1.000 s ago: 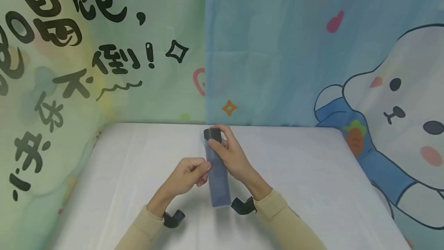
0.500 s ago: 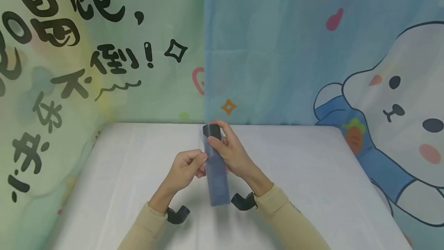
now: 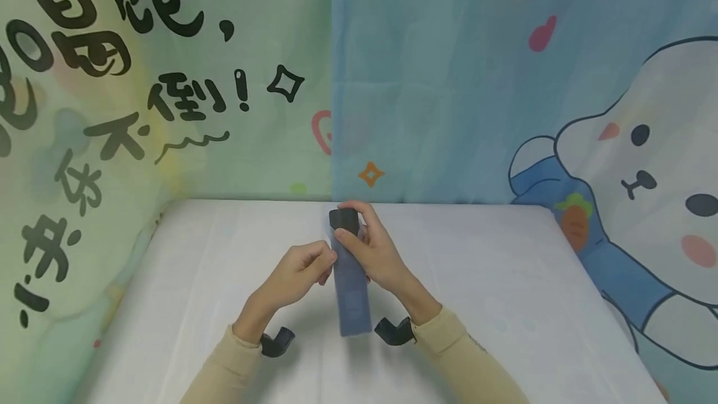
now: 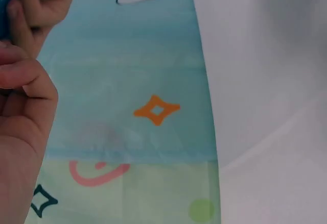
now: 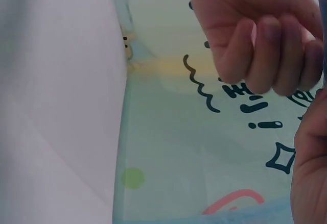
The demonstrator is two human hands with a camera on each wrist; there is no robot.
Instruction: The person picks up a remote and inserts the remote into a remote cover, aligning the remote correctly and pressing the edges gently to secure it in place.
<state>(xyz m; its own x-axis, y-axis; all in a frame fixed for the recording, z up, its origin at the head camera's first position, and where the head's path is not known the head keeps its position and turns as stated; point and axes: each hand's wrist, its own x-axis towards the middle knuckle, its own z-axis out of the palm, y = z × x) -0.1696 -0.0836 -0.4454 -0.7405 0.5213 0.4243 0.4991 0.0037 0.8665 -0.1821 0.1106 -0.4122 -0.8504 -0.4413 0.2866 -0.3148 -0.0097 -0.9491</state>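
A long, flat blue object (image 3: 353,304), slightly see-through like a plastic sleeve, is held up over the table in the head view. A black block-like end (image 3: 344,219) tops it. My right hand (image 3: 384,260) grips the upper part, thumb across the front face and index finger over the black top. At the left edge, my left hand (image 3: 300,272) pinches with thumb and curled fingers, just below the black end. The right wrist view shows the left hand's fingers (image 5: 278,55) folded into the palm. Only a sliver of the blue object (image 4: 4,15) enters the left wrist view.
The white-covered table (image 3: 235,229) spreads beneath both hands. Behind it hangs a printed curtain (image 3: 437,92) with characters and a cartoon animal (image 3: 662,161). Curved black pieces (image 3: 394,331) stick out from both wrists beside the beige sleeves.
My left hand has moved slightly up along the left edge since a second ago. The blue object rose a little and came back down. My right hand keeps its grip.
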